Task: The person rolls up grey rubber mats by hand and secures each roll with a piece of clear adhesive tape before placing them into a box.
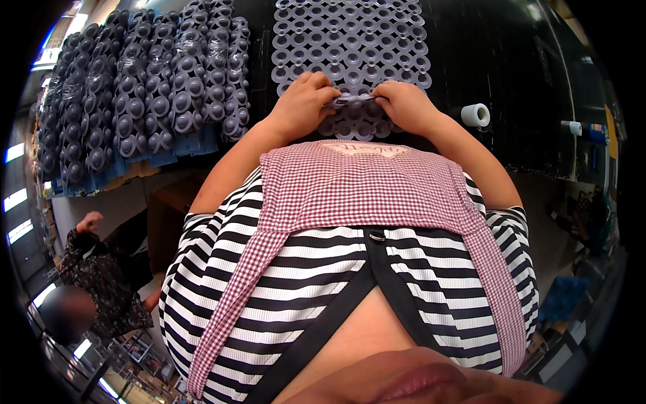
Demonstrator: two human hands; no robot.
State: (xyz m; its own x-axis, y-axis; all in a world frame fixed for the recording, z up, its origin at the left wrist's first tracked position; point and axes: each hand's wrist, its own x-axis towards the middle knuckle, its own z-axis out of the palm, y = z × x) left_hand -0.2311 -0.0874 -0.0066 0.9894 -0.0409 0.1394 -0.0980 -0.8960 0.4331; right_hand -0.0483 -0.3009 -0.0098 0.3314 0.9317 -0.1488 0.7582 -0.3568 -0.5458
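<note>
A grey-purple bath mat (pixel 350 44) with rows of round suction cups and holes lies on the black table. Its near end bends up into a fold between my two hands. My left hand (pixel 304 101) pinches the left part of this fold, fingers curled and thumb tucked under. On the right part, my right hand (pixel 408 106) grips with thumb and bent fingers. Between the fold and my checked apron, more rows of cups show. The underside of the fold is hidden.
Several rolled grey mats (pixel 141 87), some in clear film, stand in rows at the left on blue material. A white roll of tape (pixel 476 115) rests on the black table (pixel 464 40) to the right. Behind at the lower left is another person (pixel 101 269).
</note>
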